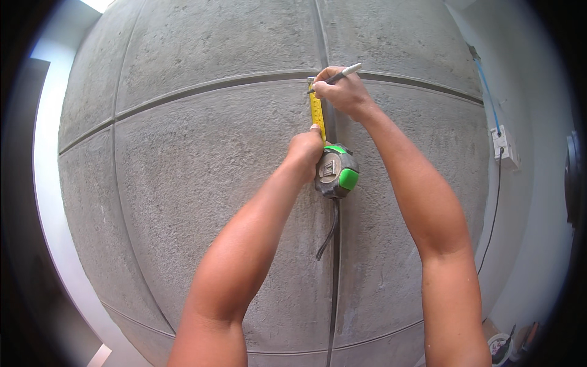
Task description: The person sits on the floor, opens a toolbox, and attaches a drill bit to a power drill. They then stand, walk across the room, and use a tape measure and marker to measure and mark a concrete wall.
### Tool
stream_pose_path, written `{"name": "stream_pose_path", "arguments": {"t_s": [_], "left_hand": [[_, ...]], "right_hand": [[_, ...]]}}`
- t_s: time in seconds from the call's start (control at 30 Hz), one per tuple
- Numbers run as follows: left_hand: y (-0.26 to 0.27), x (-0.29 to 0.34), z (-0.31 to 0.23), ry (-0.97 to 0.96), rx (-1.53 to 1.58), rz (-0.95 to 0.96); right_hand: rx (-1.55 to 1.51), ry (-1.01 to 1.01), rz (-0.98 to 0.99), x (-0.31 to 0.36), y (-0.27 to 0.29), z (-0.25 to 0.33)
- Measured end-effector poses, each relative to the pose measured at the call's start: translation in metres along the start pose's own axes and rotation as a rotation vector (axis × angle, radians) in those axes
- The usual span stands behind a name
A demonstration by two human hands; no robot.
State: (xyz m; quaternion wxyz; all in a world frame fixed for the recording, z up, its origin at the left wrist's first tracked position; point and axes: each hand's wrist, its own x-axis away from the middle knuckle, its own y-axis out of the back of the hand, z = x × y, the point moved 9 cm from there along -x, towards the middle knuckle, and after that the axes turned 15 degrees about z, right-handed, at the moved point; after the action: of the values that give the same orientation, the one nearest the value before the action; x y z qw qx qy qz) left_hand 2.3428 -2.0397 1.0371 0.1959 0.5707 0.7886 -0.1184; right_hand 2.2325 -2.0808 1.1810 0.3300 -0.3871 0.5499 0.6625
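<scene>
My left hand (306, 151) is closed around a tape measure (332, 174) with a dark, dusty case and bright green parts. A short length of yellow blade (317, 114) runs up from it along the grey panelled wall (208, 165), its end close under a horizontal groove. My left thumb lies on the blade. A dark wrist strap dangles below the case. Pinched in my right hand (345, 92) is a black marker pen with a pale end (353, 69). Its tip is at the wall beside the upper part of the blade.
Grooves split the wall into large rough panels; a vertical groove (334, 275) passes behind the tape measure. On the right, a white socket box (505, 148) carries a blue cable (486, 85) and a black cord (491, 232). A white bucket (501, 350) with tools stands at lower right.
</scene>
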Motion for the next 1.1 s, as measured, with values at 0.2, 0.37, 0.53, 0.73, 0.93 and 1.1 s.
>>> {"name": "stream_pose_path", "arguments": {"t_s": [0.2,0.37,0.53,0.73,0.93,1.1], "left_hand": [[0.002,0.006,-0.001,0.033,-0.058,-0.015],[0.003,0.001,0.001,0.028,-0.06,0.011],[0.007,-0.007,0.003,-0.05,-0.036,-0.007],[0.007,-0.003,0.003,-0.064,-0.037,-0.042],[0.005,-0.001,0.0,-0.067,-0.055,-0.021],[0.004,0.003,-0.002,-0.061,-0.091,-0.026]], "right_hand": [[-0.005,0.015,-0.004,-0.001,-0.004,-0.003],[-0.014,0.013,0.014,0.0,-0.004,-0.003],[0.082,-0.005,-0.057,0.004,0.002,0.004],[-0.001,-0.005,-0.006,0.005,-0.004,0.003],[0.102,-0.002,-0.039,0.006,-0.001,0.007],[0.035,0.025,-0.019,0.006,-0.002,0.005]]}}
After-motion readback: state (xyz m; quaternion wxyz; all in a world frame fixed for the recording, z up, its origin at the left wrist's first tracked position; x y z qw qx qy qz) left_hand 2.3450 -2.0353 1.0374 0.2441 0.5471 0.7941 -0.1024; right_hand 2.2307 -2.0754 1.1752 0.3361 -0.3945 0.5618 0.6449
